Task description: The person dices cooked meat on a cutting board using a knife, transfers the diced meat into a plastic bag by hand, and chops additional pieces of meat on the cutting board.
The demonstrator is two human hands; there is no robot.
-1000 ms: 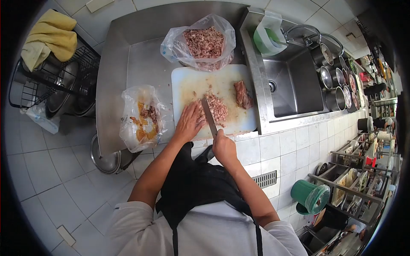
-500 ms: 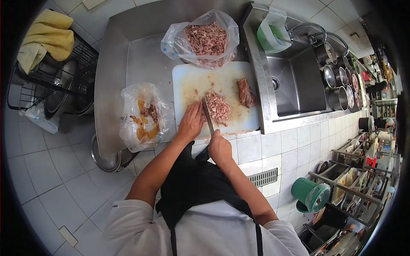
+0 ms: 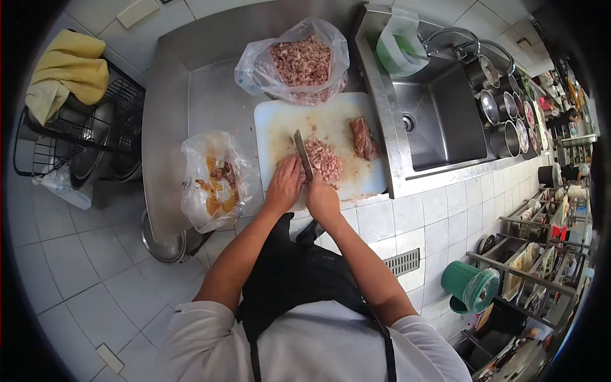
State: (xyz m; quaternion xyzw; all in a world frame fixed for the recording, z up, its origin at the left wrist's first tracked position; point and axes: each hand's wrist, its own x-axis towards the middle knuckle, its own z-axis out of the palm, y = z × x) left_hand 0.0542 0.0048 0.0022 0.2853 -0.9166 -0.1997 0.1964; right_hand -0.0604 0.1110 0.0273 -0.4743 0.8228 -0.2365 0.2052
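My right hand (image 3: 323, 201) is wrapped round the handle of a knife (image 3: 303, 155), its blade angled up and to the left over the white cutting board (image 3: 270, 121). Close against the blade's left side, my left hand (image 3: 285, 183) has its fingers bent together on meat, mostly hidden under them. Chopped meat (image 3: 326, 159) is heaped just right of the blade. An uncut piece of meat (image 3: 363, 139) lies near the board's right edge. Behind the board, a clear plastic bag (image 3: 254, 67) stands open, full of chopped meat (image 3: 304, 60).
Left of the board lies a plastic bag (image 3: 194, 153) with yellowish scraps (image 3: 219, 188). A sink (image 3: 439, 114) with a faucet (image 3: 458, 39) is on the right, a green container (image 3: 393, 54) at its corner. Metal pots (image 3: 505, 140) line its far side. A wire rack (image 3: 48, 143) holds a yellow cloth (image 3: 73, 63).
The knife and my right hand have moved up and left, bringing the hand closer to my left hand. The left hand stays at nearly the same place on the board. The view has shifted slightly.
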